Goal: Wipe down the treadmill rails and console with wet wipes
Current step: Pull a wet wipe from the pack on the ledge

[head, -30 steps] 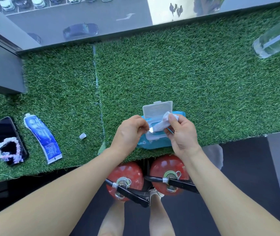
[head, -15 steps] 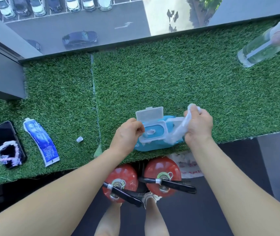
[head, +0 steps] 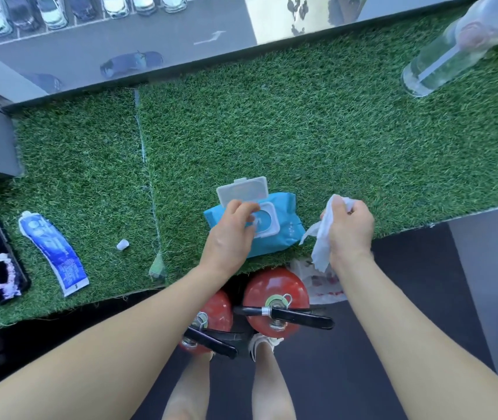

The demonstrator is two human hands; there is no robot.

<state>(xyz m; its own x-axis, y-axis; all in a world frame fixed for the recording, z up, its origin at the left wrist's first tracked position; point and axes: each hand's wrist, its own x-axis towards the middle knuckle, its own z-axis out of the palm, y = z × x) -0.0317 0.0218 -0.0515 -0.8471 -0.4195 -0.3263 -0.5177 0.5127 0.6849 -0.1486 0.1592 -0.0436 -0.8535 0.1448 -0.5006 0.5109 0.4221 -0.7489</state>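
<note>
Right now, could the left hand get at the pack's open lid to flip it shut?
Probably yes. The left hand already rests on the blue wipes pack, fingers at the opening, and the raised lid stands just beyond them with nothing between. The right hand holds the pulled wipe off to the side.

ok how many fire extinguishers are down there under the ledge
2. One red extinguisher stands below the turf ledge edge, beneath the blue wipes pack; the other is just left of it, partly behind the left forearm. More could be hidden under the ledge.
</note>
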